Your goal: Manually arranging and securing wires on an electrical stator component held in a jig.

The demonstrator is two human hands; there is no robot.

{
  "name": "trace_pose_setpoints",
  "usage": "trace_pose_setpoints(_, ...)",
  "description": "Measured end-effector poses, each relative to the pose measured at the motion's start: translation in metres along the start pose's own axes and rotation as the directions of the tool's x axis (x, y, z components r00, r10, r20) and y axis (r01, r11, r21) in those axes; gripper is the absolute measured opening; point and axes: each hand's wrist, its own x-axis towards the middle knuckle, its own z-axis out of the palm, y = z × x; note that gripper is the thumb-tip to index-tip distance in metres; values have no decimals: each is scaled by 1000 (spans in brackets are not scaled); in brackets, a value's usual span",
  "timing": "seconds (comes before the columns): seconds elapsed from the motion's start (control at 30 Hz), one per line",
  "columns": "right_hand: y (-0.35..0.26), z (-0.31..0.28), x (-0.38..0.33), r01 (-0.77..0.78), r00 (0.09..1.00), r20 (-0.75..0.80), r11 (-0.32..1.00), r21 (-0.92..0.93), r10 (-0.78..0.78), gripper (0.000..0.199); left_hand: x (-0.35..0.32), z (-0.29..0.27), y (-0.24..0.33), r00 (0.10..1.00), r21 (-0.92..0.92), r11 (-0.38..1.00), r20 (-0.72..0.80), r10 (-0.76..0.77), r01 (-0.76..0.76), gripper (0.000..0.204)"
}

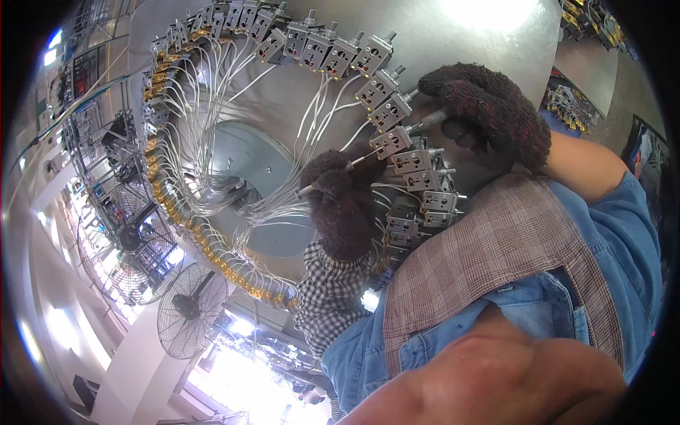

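Observation:
A ring of small grey metal boxes (374,88) with protruding stems and thin white leads lines the edge of a round metal table. My left hand (341,205), in a dark knitted glove and checked sleeve, is closed around a thin metal rod (363,159). The rod's pale end sticks out to the left, and its other end points at the face of one metal box (391,142). From the right, my right hand (496,117), in a similar dark reddish glove, has its fingers curled at that box's stem (429,120). The glove partly hides this grip.
White leads (212,156) gather near the middle of the table (453,35), beside a round grey disc (273,237). Brass-coloured parts (205,248) follow the left and lower rim. Beyond stands a fan (188,306). More wired parts (567,106) lie at the upper right.

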Motion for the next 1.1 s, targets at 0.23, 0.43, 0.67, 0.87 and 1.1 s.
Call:
trace_pose_setpoints(0.23, -20, -4, 5, -637, 593, 386, 119, 761, 707, 47, 0, -6, 4, 995, -70, 992, 17, -102, 103, 27)
trace_pose_setpoints(0.43, -5, -3, 2, -53, 999, 17, 989, 135, 51, 36, 1, -6, 1, 998, -106, 992, 26, -66, 68, 27)
trace_pose_setpoints(0.67, -9, 2, 10, -294, 948, -10, 890, 349, 317, 37, 0, 0, 2, 999, -67, 998, -35, -10, 8, 29)
trace_pose_setpoints(0.87, -13, 5, 3, -212, 976, -5, 959, 190, 217, 36, 1, -1, 3, 999, -58, 998, -45, -18, 15, 29)
trace_pose_setpoints(1.1, -1, 18, -12, -224, 974, 17, 955, 194, 225, 41, -1, 2, -3, 997, -18, 998, -63, 52, -53, 28)
